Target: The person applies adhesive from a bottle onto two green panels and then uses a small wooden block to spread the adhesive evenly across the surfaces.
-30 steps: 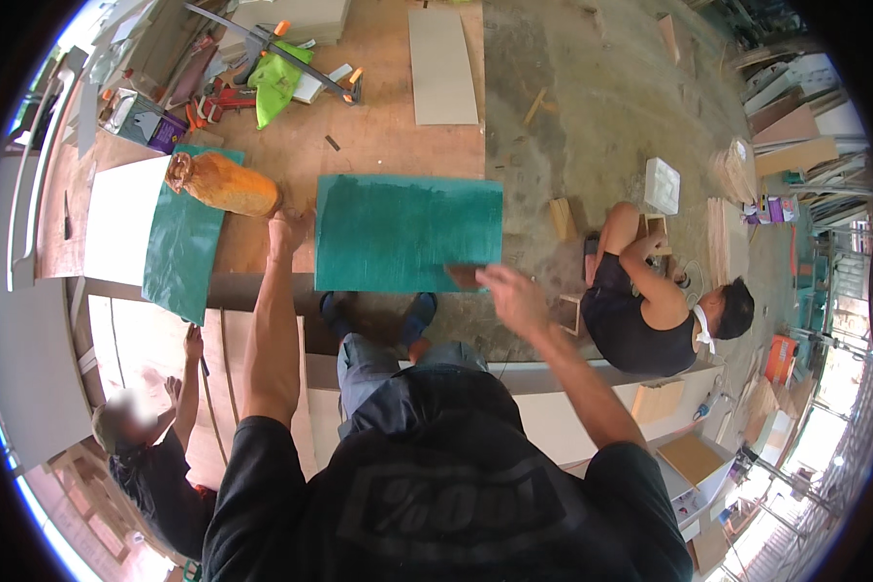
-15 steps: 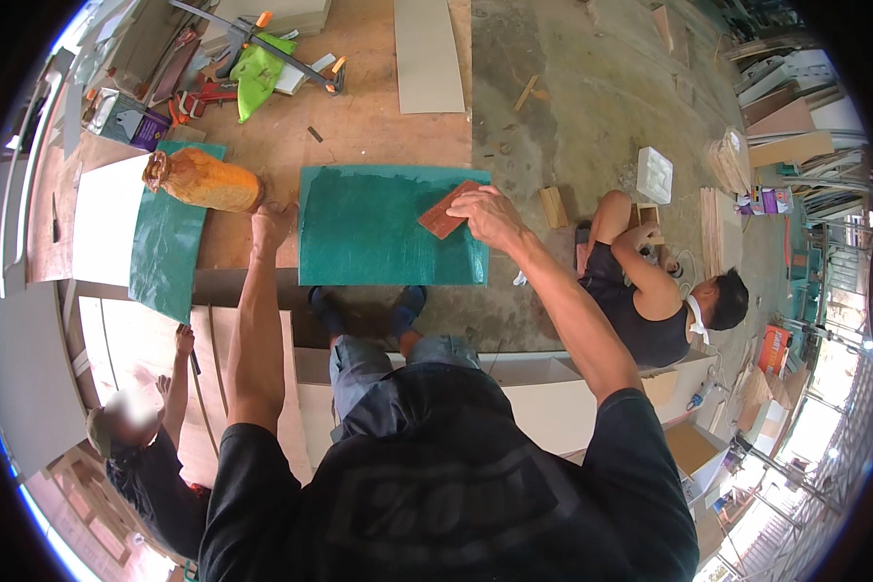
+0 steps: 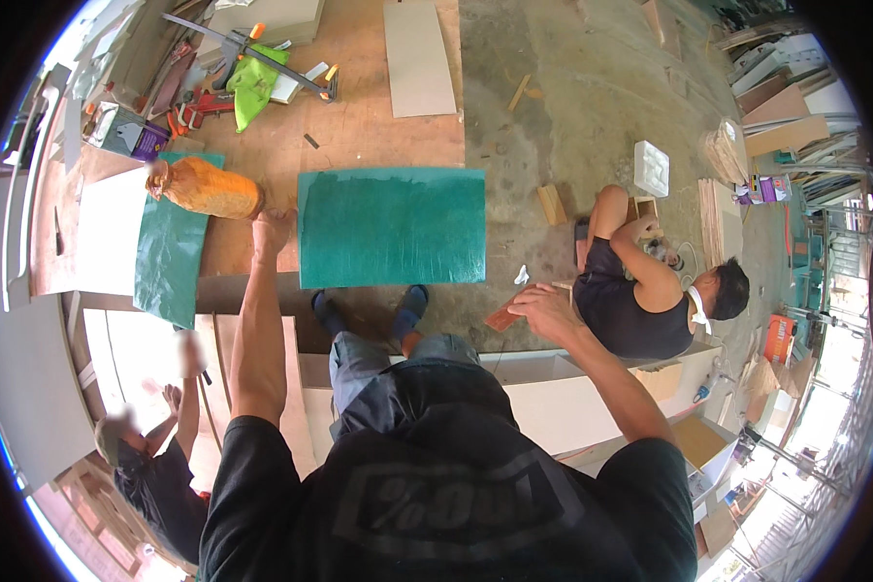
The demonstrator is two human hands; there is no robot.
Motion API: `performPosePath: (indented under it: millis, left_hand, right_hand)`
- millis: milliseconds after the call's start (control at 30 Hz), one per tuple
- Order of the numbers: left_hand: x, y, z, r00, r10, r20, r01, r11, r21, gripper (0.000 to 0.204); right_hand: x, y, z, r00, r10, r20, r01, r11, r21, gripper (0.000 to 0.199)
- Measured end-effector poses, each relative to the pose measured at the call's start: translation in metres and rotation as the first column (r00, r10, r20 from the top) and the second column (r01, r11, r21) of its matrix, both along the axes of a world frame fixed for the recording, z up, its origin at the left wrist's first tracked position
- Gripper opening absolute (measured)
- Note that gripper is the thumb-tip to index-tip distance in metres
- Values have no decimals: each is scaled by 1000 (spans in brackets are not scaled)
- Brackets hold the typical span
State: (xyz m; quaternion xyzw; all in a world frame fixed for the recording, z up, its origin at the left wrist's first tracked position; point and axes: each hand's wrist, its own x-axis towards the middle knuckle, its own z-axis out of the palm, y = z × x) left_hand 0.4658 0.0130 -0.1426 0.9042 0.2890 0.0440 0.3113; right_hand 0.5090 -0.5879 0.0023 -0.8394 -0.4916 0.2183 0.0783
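A teal rectangular sheet [image 3: 393,228] with a glossy, streaked wet surface lies at the near edge of the wooden work table, its front edge overhanging. My left hand [image 3: 273,231] is closed by the sheet's left edge, close to the base of an orange-brown stained jar [image 3: 207,187]; what its fingers grip, if anything, is hidden. Off the sheet, to its lower right, my right hand [image 3: 545,310] pinches a flat reddish-brown spreader [image 3: 503,314]. Left of the jar a second teal sheet [image 3: 170,254] overlaps a white panel [image 3: 110,233].
Clamps [image 3: 262,58] and a green cloth [image 3: 258,87] lie at the table's back left, with a beige board [image 3: 420,60] farther right. A co-worker [image 3: 638,301] sits low at the right; another person [image 3: 160,475] works at lower left. Pale cabinet boxes [image 3: 543,403] stand beside my legs.
My right hand has drawn the spreader off the sheet, toward me and to the right. My left hand has stayed by the jar. The person at lower left has moved their arms.
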Motion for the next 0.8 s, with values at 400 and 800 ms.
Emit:
performPosePath:
  millis: [400, 800]
  left_hand:
    - [31, -15, 27, 990, -30, -141, 63, 969, 238, 17]
    - [-12, -59, 58, 991, -123, -44, 127, 984, 124, 53]
  right_hand:
    - [-51, 15, -28, 270, -611, -744, 946, 312, 86, 13]
    - [-70, 19, -65, -439, -61, -896, 895, -121, -430, 27]
